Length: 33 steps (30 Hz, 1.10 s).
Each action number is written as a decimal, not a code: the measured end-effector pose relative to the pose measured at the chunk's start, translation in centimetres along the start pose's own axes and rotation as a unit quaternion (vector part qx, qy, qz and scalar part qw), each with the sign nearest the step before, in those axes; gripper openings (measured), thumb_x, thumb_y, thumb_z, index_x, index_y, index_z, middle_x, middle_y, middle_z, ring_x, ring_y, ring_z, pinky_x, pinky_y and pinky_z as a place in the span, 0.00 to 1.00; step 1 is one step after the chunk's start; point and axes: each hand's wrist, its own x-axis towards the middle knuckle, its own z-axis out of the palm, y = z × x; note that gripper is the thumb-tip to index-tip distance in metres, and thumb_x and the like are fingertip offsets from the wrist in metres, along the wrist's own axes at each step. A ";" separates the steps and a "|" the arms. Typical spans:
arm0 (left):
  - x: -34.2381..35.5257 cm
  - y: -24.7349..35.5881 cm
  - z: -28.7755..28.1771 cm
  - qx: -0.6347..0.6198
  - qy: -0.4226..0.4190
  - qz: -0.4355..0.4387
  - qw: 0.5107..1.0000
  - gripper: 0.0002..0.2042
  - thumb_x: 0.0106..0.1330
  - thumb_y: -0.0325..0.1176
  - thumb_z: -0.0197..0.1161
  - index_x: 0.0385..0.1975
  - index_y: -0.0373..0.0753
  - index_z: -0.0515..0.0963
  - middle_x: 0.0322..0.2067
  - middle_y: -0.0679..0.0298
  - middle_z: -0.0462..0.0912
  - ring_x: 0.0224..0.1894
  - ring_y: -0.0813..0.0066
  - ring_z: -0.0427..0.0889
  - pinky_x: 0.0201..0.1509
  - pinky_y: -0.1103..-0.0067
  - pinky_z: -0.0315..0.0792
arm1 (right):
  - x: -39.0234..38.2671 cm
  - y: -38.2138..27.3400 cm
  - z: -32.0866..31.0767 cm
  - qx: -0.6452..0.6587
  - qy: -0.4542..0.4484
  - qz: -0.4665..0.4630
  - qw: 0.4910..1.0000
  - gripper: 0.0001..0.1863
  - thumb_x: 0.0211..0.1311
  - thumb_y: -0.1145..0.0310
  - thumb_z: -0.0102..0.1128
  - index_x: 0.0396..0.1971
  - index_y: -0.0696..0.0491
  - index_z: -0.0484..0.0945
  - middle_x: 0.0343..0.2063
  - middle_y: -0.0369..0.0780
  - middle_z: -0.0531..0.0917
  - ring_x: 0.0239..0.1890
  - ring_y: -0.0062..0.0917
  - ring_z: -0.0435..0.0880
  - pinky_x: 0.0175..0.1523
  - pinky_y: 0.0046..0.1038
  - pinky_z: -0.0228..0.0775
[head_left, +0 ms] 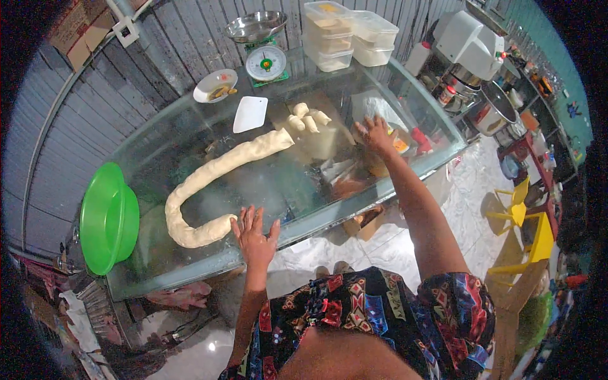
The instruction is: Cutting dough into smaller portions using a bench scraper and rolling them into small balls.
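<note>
- The dough rope [212,168] lies on the glass-topped bench [266,180] in a hook, one end near the bench's middle, the other curling back towards your left hand [256,237]; the bend probably keeps its whole length within your reach.
- The small dough pieces [308,119] sit in a cluster just beyond the rope's far end, perhaps set apart to keep them from sticking to it.
- The white scraper [251,114] lies flat behind the rope, likely parked there to be handy yet clear of the dough.
- The green basin [109,221] stands at the bench's left end, seemingly out of your working space.
- Your left hand is palm down at the near edge, its fingers spread and clamped on nothing; their tips are at the rope's near end, but you cannot tell from here whether they touch.
- Your right arm reaches out further, nearly straight, the right hand [375,134] palm down, right of the pieces; its fingers are slightly apart, gripping nothing visible.
</note>
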 end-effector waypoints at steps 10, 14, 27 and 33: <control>-0.1 -0.4 0.5 -0.009 -0.017 -0.003 1.000 0.23 0.56 0.44 0.61 0.46 0.35 0.74 0.52 0.53 0.71 0.61 0.58 0.62 0.68 0.59 0.40 | -8.5 -4.0 3.0 -0.025 0.106 -0.149 0.983 0.39 0.57 0.37 0.41 0.61 0.50 0.60 0.63 0.47 0.56 0.66 0.39 0.51 0.64 0.57 0.33; 0.1 -0.3 0.6 -0.006 -0.020 -0.005 1.000 0.22 0.56 0.44 0.61 0.46 0.35 0.74 0.52 0.54 0.72 0.61 0.58 0.62 0.68 0.59 0.40 | -15.5 -6.7 4.3 0.004 0.137 -0.247 0.959 0.40 0.55 0.38 0.46 0.62 0.49 0.58 0.64 0.52 0.50 0.67 0.46 0.46 0.64 0.57 0.32; -0.1 -0.1 1.1 -0.001 -0.008 -0.002 1.000 0.22 0.56 0.44 0.62 0.45 0.35 0.75 0.51 0.54 0.72 0.61 0.58 0.63 0.68 0.58 0.41 | -1.3 -0.9 2.9 -0.007 0.127 -0.087 0.988 0.38 0.56 0.36 0.42 0.62 0.44 0.60 0.64 0.43 0.57 0.68 0.36 0.49 0.62 0.62 0.34; -0.2 -0.1 1.2 -0.003 -0.010 -0.015 1.000 0.22 0.56 0.44 0.61 0.45 0.35 0.75 0.52 0.54 0.71 0.61 0.58 0.63 0.67 0.58 0.41 | 4.4 1.7 1.7 0.017 0.051 0.042 0.998 0.38 0.58 0.34 0.35 0.63 0.44 0.58 0.65 0.42 0.53 0.68 0.35 0.47 0.62 0.62 0.32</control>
